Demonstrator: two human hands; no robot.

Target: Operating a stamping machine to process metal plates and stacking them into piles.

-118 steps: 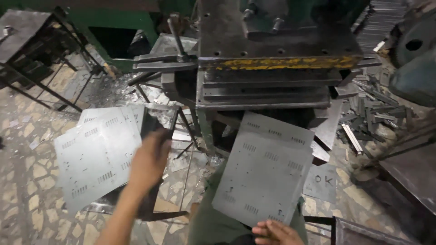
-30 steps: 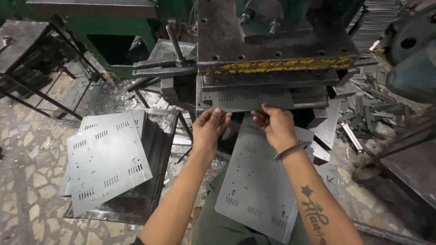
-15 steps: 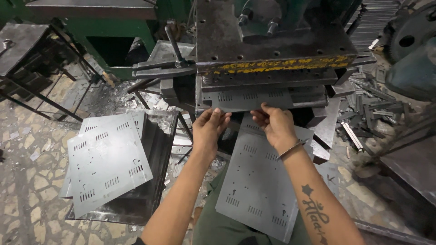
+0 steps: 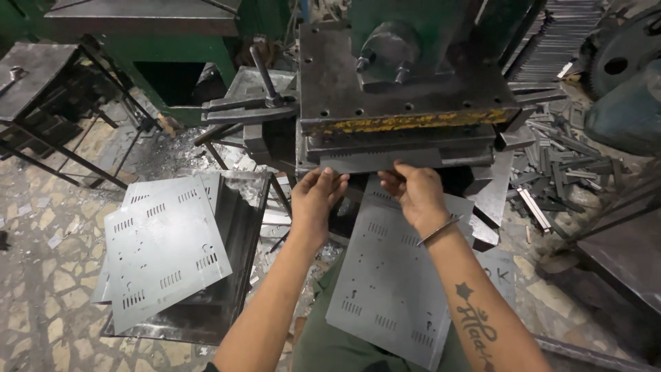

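Observation:
A grey punched metal sheet [image 4: 375,160] lies in the die slot of a big press [image 4: 406,89], only its near edge showing. My left hand [image 4: 318,196] and my right hand [image 4: 412,191] both pinch that near edge, fingers closed on it, just below the press's yellow-marked plate. Another perforated grey sheet [image 4: 396,289] rests on my lap under my right forearm. To my left, a stack of similar punched sheets [image 4: 162,248] lies on a dark metal stand.
A lever handle [image 4: 264,72] sticks out of the press's left side. Metal strips and offcuts [image 4: 551,172] are piled at right. A dark steel frame table [image 4: 41,89] stands at the far left over a stone-patch floor [image 4: 41,275].
Earlier my left hand laid a sheet on the left stack while my right held one on my lap. Both hands then went to the press, and the sheet there now sits deeper in.

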